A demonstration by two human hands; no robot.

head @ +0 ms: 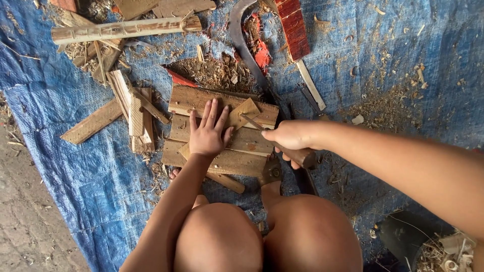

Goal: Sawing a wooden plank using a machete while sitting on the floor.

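wood piece [245, 110], a small flat wedge of pale timber with a pointed corner, lies on a stack of rough brown planks [201, 98] in the middle of the scene, on a blue woven tarp [75, 166] spread over the ground. its long axis runs diagonally, from near left to far right, with the point toward the far right.

left hand [206, 133] lies flat with fingers spread on the planks, its thumb just beside the near-left end of the wedge. right hand [291, 137] is closed in a fist around the dark wooden handle of a knife [275, 142]; the thin blade slants toward the far left and meets the wedge near its middle.

planks are weathered, with straight sawn edges and splintery ends, stacked in overlapping rows. a curved dark metal blade [247, 50] lies on the tarp far of the stack, next to a red-painted slat [293, 27]. a round pale pole [126, 30] rests across the far left, and loose offcuts [136, 113] lie just left of the planks. shavings and sawdust [217, 70] are scattered thickly far of the stack and to the right. open tarp shows at far right and near left; the person's knees close off the near side.
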